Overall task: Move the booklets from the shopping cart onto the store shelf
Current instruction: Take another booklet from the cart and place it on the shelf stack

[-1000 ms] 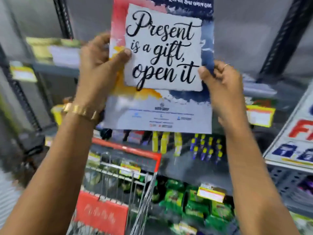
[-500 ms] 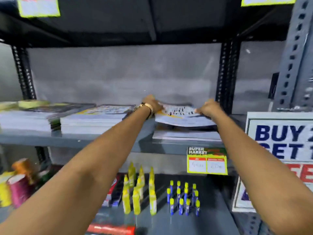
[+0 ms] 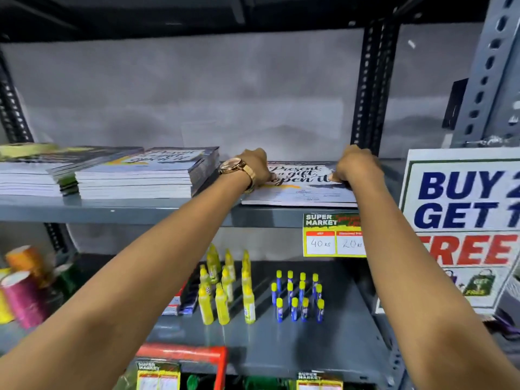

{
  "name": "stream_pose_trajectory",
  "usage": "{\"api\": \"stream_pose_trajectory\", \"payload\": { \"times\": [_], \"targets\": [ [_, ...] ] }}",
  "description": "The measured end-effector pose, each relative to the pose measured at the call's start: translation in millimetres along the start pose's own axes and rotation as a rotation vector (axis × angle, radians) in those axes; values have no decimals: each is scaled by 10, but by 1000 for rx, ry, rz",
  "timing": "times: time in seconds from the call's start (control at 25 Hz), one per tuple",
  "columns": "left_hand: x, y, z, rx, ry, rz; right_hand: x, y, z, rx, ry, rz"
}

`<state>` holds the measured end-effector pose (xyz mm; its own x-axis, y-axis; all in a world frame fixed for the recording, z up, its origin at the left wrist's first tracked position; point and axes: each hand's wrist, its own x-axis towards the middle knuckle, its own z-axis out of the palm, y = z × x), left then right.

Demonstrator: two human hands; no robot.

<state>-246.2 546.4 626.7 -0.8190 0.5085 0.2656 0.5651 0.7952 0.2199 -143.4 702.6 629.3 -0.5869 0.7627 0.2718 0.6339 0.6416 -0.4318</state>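
Note:
A booklet (image 3: 302,190) with "Present is a gift, open it" on its cover lies flat on the grey store shelf (image 3: 126,211), on top of a thin pile. My left hand (image 3: 257,167), with a gold watch on the wrist, presses on the booklet's left edge. My right hand (image 3: 356,167) holds its right edge, fingers curled over it. A taller stack of the same booklets (image 3: 146,175) sits just to the left. Only the cart's red handle (image 3: 183,354) shows at the bottom.
More stacked booklets (image 3: 31,175) lie at the shelf's far left. Below stand yellow bottles (image 3: 222,288), small blue tubes (image 3: 298,296) and thread spools (image 3: 22,288). A "BUY 2 GET 1 FREE" sign (image 3: 461,226) leans at the right. A price tag (image 3: 333,235) hangs on the shelf edge.
The booklet went from held upright in front of me to lying flat on the shelf pile. Both hands have lowered it and now rest on its edges.

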Motion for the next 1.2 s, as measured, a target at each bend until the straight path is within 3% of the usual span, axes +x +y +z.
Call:
{"api": "stream_pose_trajectory", "payload": {
  "times": [0.16,0.44,1.0,1.12,1.2],
  "targets": [
    [-48,108,15,94,75,-26,-49,-53,61,45,59,-2],
    [-1,78,107,53,142,-79,-36,-90,162,194,105,3],
    [84,-113,98,-3,165,-81,-51,-88,137,-2,100,-27],
    [-327,-135,-65,-35,255,-33,-428,-283,116,-13,302,-188],
    [-798,-301,-151,-54,411,14,-944,-495,217,213,428,-424]
  ]
}}
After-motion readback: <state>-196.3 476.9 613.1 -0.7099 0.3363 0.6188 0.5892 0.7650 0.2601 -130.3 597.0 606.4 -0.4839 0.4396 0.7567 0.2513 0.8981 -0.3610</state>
